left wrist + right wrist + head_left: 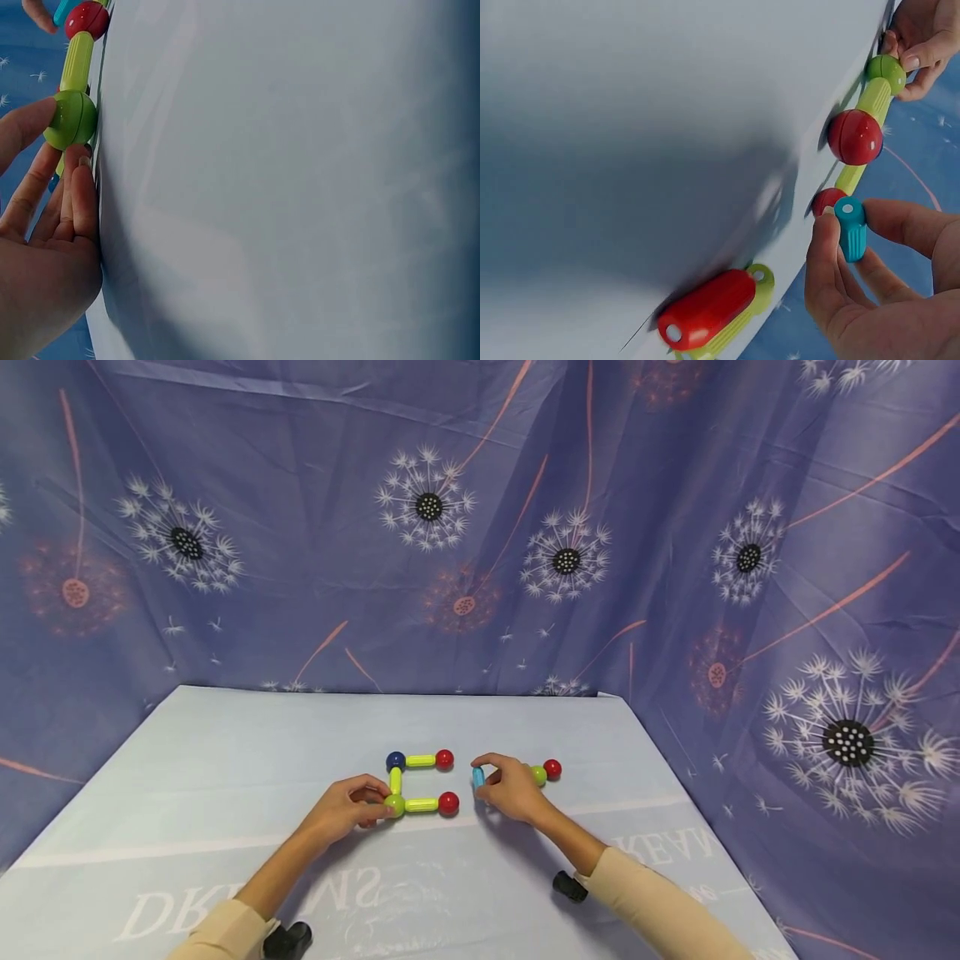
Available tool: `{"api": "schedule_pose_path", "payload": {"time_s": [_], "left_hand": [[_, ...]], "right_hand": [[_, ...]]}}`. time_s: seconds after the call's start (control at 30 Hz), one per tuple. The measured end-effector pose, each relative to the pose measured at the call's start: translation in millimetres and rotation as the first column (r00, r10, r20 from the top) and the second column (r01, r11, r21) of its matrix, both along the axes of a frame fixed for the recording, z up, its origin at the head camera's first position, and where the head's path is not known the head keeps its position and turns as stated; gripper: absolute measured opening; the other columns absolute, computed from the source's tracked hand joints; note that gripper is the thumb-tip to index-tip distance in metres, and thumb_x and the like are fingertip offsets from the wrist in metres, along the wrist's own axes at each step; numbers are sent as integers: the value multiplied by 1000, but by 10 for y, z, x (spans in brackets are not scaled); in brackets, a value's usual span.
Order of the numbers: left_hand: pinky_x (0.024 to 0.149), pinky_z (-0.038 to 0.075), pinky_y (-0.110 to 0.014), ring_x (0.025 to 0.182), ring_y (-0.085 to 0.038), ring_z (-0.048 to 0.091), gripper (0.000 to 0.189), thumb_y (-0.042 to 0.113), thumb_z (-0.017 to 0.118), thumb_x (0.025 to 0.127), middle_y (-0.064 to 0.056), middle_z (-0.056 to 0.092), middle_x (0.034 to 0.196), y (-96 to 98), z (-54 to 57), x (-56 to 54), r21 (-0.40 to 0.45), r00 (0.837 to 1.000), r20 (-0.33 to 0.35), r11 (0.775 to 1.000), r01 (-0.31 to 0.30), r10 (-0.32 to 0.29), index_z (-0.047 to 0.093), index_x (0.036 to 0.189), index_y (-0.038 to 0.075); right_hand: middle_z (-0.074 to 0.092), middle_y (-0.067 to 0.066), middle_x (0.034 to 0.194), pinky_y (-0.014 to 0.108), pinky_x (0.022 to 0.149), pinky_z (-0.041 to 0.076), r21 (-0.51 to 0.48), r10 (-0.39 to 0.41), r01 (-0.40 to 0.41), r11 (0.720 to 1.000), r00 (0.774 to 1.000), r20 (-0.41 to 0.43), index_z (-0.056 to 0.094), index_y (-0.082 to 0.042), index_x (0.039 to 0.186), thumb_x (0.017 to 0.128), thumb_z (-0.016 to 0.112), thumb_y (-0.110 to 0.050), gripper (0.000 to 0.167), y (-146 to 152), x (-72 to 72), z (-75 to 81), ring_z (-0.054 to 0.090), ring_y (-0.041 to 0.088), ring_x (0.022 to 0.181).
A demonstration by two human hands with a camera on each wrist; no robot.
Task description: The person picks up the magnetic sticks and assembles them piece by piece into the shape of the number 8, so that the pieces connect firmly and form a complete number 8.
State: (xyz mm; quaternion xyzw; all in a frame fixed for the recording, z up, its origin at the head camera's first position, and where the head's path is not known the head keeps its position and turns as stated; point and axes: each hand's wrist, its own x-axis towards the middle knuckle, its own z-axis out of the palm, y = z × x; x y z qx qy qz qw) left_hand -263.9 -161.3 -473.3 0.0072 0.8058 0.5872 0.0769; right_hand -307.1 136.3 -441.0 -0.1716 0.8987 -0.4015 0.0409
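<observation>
My left hand (347, 810) pinches a green ball (70, 118) at the near left corner of a magnetic-stick frame lying on the table. From that ball, one yellow-green stick (422, 805) runs right to a red ball (448, 803). Another yellow-green stick (395, 780) runs back to a dark blue ball (395, 761). A third stick (421, 761) joins the blue ball to a second red ball (445, 759). Right of the frame, my right hand (513, 787) pinches a short blue stick (851, 229) between thumb and fingers, apart from the red balls.
A red stick (709, 309) and a yellow-green stick (727, 336) lie side by side on the table past my right hand. The pale table cover (255, 752) bears printed letters. Patterned purple curtains (315, 527) hang behind the table and at its sides.
</observation>
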Motion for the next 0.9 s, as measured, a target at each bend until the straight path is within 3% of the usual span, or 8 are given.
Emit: {"api": "schedule_pose_path", "payload": {"time_s": [0.9], "left_hand": [[66, 53, -31, 79, -17, 64, 35, 16, 84, 82, -8, 74, 99, -8, -28, 1, 4, 1000, -15, 1000, 2, -2, 69, 112, 4]], "right_hand": [[75, 7, 89, 28, 63, 54, -125, -55, 55, 991, 998, 10, 69, -12, 127, 85, 78, -10, 43, -400, -94, -69, 69, 13, 72]]}}
